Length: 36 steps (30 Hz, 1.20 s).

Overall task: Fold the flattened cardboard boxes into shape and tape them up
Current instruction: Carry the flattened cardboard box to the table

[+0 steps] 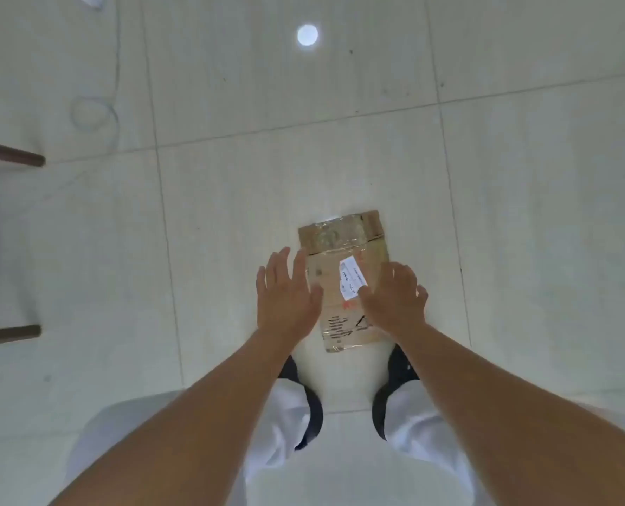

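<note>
Flat box on floor, just ahead of feet. Left hand and right hand spread, empty, over box's side edges. Likely light, stiff card; old tape slick. Take by long edges.

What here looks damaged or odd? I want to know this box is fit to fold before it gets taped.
The flattened cardboard box on the tiled floor is plainly reused: wrinkled clear tape covers its far end and a white label sits crooked across the middle. No tears show.
</note>
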Each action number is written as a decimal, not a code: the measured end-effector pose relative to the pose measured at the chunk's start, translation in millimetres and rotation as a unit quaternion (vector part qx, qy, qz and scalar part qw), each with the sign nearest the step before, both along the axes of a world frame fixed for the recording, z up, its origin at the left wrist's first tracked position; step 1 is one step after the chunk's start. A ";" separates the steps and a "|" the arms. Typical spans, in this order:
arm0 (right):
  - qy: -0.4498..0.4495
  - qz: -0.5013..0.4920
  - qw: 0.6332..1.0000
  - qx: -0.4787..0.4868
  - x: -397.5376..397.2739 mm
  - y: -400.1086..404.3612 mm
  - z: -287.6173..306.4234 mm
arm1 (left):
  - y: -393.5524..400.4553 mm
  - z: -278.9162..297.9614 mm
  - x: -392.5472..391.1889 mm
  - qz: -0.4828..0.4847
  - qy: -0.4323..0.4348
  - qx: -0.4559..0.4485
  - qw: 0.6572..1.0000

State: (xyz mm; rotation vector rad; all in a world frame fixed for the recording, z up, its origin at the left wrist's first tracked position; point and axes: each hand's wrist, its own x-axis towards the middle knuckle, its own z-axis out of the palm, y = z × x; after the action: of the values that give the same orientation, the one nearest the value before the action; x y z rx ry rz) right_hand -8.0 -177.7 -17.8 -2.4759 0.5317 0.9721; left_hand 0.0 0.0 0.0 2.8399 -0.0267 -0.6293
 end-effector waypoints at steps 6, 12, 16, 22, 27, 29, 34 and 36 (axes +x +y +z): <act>-0.039 0.016 0.999 -0.029 25.1 -11.1 -108.3 | -6.5 -106.1 17.7 -0.014 0.021 0.023 0.999; -0.023 0.028 0.999 -0.012 54.8 -20.4 -193.4 | -19.3 -192.1 34.7 -0.002 0.034 0.009 0.999; 0.026 -0.033 0.999 0.010 50.8 -29.2 -232.2 | -29.0 -230.5 32.6 0.067 0.070 -0.012 0.995; 0.067 -0.200 0.978 0.010 37.6 -30.4 -263.0 | -40.1 -251.5 15.9 0.304 0.161 -0.136 0.929; 0.044 -0.198 0.977 0.060 44.9 -28.9 -261.6 | -30.0 -255.3 20.1 0.353 0.178 -0.118 0.911; 0.024 -0.198 0.973 0.116 49.8 -24.3 -255.7 | -25.0 -254.1 27.3 0.372 0.193 -0.102 0.902; -0.041 -0.143 0.978 0.143 73.5 -15.2 -225.0 | -12.3 -234.2 46.5 0.408 0.202 -0.101 0.885; -0.076 -0.122 0.980 0.138 87.1 -9.4 -202.4 | -11.4 -215.6 54.1 0.351 0.159 -0.070 0.920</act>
State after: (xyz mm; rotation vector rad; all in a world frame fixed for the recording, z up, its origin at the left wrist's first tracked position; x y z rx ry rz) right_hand 79.1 -187.2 -220.2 -2.1563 0.5900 0.7006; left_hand 54.1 -11.4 -215.6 2.3214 0.9111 -0.8442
